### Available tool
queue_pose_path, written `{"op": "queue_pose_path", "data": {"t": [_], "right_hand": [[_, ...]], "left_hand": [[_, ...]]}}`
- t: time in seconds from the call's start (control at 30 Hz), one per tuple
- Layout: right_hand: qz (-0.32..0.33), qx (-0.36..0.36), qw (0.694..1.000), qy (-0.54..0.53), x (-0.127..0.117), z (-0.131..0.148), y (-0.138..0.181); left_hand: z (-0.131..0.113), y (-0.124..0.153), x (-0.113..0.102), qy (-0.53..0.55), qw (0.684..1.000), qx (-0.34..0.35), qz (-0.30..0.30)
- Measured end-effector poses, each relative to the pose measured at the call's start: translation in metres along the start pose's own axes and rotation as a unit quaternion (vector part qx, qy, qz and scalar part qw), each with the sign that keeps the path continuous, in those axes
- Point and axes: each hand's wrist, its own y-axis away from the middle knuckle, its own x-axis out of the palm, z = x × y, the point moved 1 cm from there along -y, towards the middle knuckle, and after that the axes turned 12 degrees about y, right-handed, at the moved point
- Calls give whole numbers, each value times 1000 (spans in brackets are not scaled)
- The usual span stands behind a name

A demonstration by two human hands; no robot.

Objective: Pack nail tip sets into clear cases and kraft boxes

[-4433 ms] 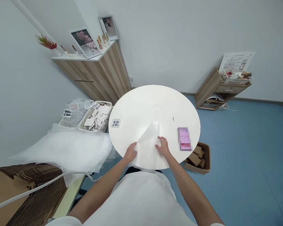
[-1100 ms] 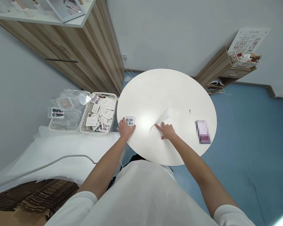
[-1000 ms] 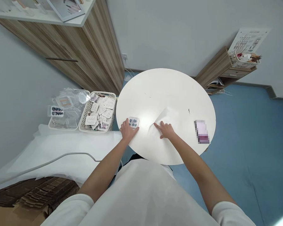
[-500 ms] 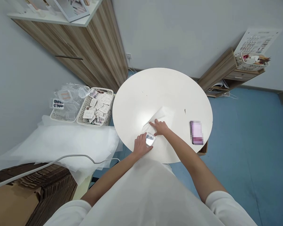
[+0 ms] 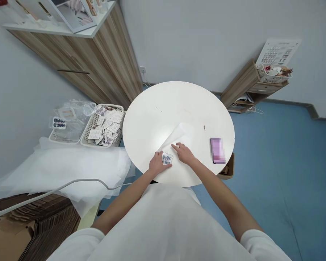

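A round white table (image 5: 179, 105) stands in front of me. A thin white sheet of paper (image 5: 179, 134) lies on its near part. My left hand (image 5: 157, 165) grips a small clear packet with dark pieces inside (image 5: 167, 158) and holds it down on the sheet's near corner. My right hand (image 5: 184, 153) lies flat on the sheet just to the right of the packet, fingers stretched out. A pink phone (image 5: 217, 150) lies near the table's right edge.
Two white baskets (image 5: 83, 125) with small cards and clear packets stand on a cloth-covered surface (image 5: 65, 168) at my left. A wooden cabinet (image 5: 97, 58) lines the far left wall. A low wooden shelf (image 5: 250, 87) is at the far right. A cardboard box (image 5: 227, 170) sits under the table.
My left hand picked up the packet from the table's left edge and carried it over to the sheet beside my right hand. My right hand stayed on the sheet.
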Motion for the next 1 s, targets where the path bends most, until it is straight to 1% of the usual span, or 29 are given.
{"op": "queue_pose_path", "data": {"t": [0.13, 0.2, 0.3, 0.37, 0.47, 0.53, 0.6, 0.7, 0.77, 0.87, 1.0], "right_hand": [[-21, -1, 998, -57, 16, 21, 31], [-32, 20, 996, -81, 24, 31, 42], [-43, 64, 993, -87, 35, 44, 51], [-56, 64, 993, -79, 40, 52, 54], [-61, 39, 995, -69, 45, 62, 53], [-56, 50, 995, -70, 47, 67, 51], [-61, 77, 993, -71, 50, 69, 49], [-82, 113, 989, -58, 55, 72, 48], [-81, 126, 988, -40, 60, 76, 50], [-69, 119, 990, -20, 69, 80, 55], [-68, 106, 992, -6, 80, 83, 59]], "left_hand": [[3, -3, -6, 23, 999, 14, 39], [4, -3, -7, 38, 997, 31, 53], [6, -3, -7, 65, 993, 58, 75], [9, -3, -8, 80, 990, 85, 84], [16, -4, -12, 73, 983, 148, 85], [20, -5, -17, 47, 977, 187, 89], [23, -7, -21, 22, 971, 213, 106], [26, -8, -24, -1, 965, 226, 135], [26, -7, -24, -14, 961, 240, 135], [25, -7, -21, -39, 956, 266, 117], [23, -12, -17, -69, 954, 273, 107]]}}
